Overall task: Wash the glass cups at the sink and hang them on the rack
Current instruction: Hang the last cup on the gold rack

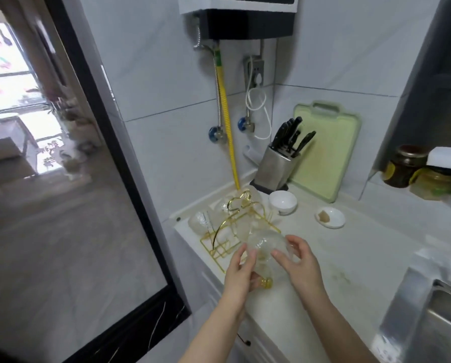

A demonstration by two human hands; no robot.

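A clear textured glass cup (265, 243) with a gold handle is held over the near end of the gold wire rack (228, 231). My left hand (238, 273) grips it from the left, by the handle side. My right hand (299, 260) holds its right side with curled fingers. Other glass cups (200, 221) hang or rest on the rack's far arms, at the left end of the white counter. The steel sink (433, 318) lies at the lower right, partly cut off by the frame.
A white bowl (282, 202) and a small white dish (330, 217) stand behind the rack. A knife block (275, 166) and a green cutting board (323, 150) lean at the corner wall. Jars (405, 166) sit on a shelf at right. A black-framed glass door (88, 153) runs along the left.
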